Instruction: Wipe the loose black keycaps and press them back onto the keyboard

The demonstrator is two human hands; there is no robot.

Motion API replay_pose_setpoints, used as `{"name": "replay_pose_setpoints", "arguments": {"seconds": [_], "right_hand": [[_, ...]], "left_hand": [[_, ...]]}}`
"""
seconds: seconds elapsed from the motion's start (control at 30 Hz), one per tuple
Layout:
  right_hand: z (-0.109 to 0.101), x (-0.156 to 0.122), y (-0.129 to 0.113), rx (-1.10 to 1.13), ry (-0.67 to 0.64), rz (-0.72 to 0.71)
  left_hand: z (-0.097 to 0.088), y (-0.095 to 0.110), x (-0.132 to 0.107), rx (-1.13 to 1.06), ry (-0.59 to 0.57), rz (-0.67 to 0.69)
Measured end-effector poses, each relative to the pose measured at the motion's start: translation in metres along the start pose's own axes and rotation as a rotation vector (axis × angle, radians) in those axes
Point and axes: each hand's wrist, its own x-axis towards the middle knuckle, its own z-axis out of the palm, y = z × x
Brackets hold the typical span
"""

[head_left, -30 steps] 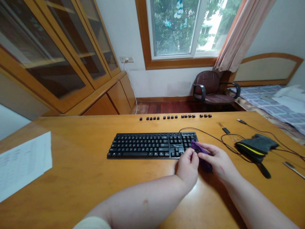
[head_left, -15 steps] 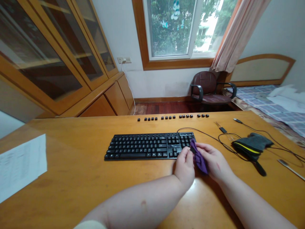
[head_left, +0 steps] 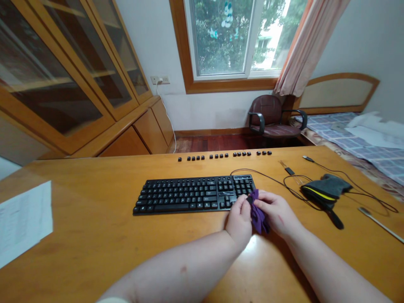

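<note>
My left hand (head_left: 240,221) pinches a small black keycap (head_left: 249,199) just in front of the keyboard's right end. Beside it my right hand (head_left: 276,212) is closed on a bunched purple cloth (head_left: 259,219), which presses against the keycap. Fingers and cloth hide much of the keycap. Behind both hands lies the black keyboard (head_left: 179,195), its lower right corner covered by them. A row of loose black keycaps (head_left: 219,156) runs along the desk's far edge; the keyboard's top row has no caps on it.
On the desk (head_left: 94,219), a paper sheet (head_left: 27,223) lies at left. To the right are a grey-and-black pouch-like item (head_left: 326,189), a keycap puller (head_left: 289,171), a USB plug (head_left: 308,158) with its cable, and a thin brush (head_left: 380,224). A chair (head_left: 268,115) stands beyond.
The purple cloth has shifted and bunched differently around the keycap, and my right fingers have moved slightly over it. The whole view has turned a little to the right.
</note>
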Motion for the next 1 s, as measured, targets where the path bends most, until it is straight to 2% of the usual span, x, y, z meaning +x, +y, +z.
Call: {"name": "replay_pose_setpoints", "arguments": {"seconds": [0.1, 0.23, 0.33, 0.43, 0.53, 0.6, 0.87, 1.0], "right_hand": [[0.001, -0.002, -0.003, -0.001, 0.016, 0.001], [0.001, -0.004, -0.008, -0.034, 0.013, -0.035], [0.0, -0.003, -0.006, -0.064, -0.009, -0.061], [0.001, -0.002, -0.003, -0.012, 0.004, -0.05], [0.003, -0.003, -0.004, 0.015, 0.027, -0.022], [0.004, -0.004, -0.006, -0.011, 0.038, -0.011], [0.004, -0.005, -0.007, -0.032, 0.059, 0.124], [0.003, -0.005, -0.011, -0.059, 0.011, 0.048]], "left_hand": [[0.0, 0.004, 0.001, -0.043, -0.03, 0.002], [0.002, 0.005, 0.003, -0.203, -0.172, 0.078], [0.003, 0.003, 0.003, -0.27, -0.192, 0.015], [0.002, 0.004, 0.001, -0.156, -0.147, 0.01], [-0.001, 0.008, 0.001, 0.05, -0.097, 0.191], [-0.003, 0.011, 0.002, 0.146, -0.078, 0.262], [-0.004, 0.007, 0.005, 0.269, -0.149, 0.248], [-0.004, 0.009, 0.005, 0.243, -0.116, 0.244]]}}
